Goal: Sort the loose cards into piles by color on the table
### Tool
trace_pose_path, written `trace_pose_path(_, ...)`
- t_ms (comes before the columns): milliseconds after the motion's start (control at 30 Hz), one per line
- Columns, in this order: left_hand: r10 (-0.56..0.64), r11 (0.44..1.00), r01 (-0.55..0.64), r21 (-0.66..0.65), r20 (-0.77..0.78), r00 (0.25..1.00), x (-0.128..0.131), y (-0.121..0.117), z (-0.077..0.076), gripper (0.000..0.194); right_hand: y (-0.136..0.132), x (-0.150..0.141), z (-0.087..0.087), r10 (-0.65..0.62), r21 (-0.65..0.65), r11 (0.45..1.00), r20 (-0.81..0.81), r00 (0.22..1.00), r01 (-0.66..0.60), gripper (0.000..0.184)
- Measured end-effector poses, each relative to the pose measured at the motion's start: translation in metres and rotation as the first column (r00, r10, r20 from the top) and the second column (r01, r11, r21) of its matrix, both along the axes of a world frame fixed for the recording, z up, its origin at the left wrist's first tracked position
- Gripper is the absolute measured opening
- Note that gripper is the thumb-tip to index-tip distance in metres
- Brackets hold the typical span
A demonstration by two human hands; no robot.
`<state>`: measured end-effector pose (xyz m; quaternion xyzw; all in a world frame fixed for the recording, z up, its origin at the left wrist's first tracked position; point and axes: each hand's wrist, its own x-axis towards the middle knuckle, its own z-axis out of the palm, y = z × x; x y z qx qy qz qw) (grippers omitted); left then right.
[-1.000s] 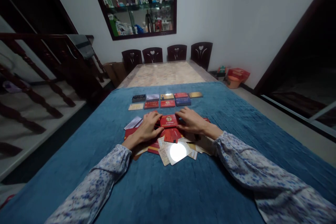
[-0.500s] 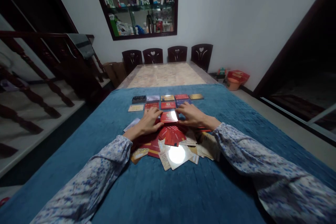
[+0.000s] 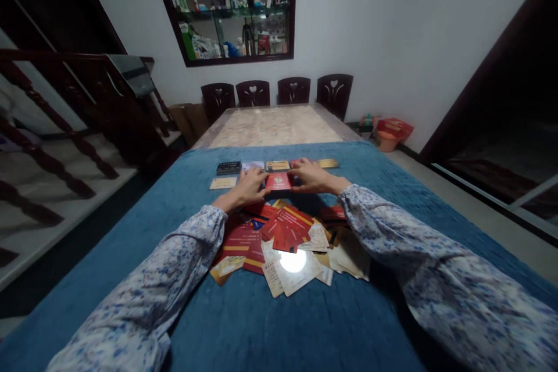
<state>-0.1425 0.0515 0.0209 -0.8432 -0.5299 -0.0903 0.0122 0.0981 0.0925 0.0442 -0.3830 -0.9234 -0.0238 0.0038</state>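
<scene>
Between my hands is a red card (image 3: 278, 181), gripped at its two short sides over the second row of card stacks. My left hand (image 3: 249, 187) is closed on its left end, and my right hand (image 3: 311, 177) on its right end. Whether it is one card or a small stack I cannot tell. Behind it runs a row with a black stack (image 3: 229, 168), a pale stack, a yellow stack (image 3: 278, 165) and a gold stack (image 3: 328, 163). A cream card (image 3: 224, 183) lies left of my left hand. Nearer me spreads a loose heap of red cards (image 3: 290, 226) and white cards (image 3: 294, 270).
A blue cloth (image 3: 279, 325) covers the near part of the table, with the bare marble-like top (image 3: 270, 125) beyond. Several dark chairs (image 3: 294, 90) stand at the far end. An orange bin (image 3: 387, 140) with a red bag is on the floor at right.
Both hands have moved forward with the red card, from above the heap to the second row. My hands now cover part of that row.
</scene>
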Motion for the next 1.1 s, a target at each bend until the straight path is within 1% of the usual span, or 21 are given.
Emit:
trace_pose_path(200,0.057,0.998,-0.058,-0.035,-0.046,0.997,0.000,0.017,-0.001,0.044,0.015,-0.009,0.002,-0.027,-0.009,1.000,0.052,0.998,0.028,0.050)
trace_pose_path(433,0.056,0.997,-0.059,-0.059,-0.050,0.997,0.000,0.029,-0.005,0.038,0.023,-0.015,0.002,-0.045,-0.039,0.998,0.097,0.994,0.049,0.049)
trace_pose_path(867,0.075,0.986,-0.089,-0.142,-0.107,0.991,0.010,0.033,0.001,0.036,0.033,-0.020,0.002,-0.040,-0.068,0.996,0.166,0.985,0.052,0.039)
trace_pose_path(1100,0.045,0.986,-0.060,-0.156,-0.097,0.994,0.007,0.036,-0.001,0.033,0.034,-0.024,0.003,-0.033,-0.075,0.996,0.175,0.984,0.047,0.038)
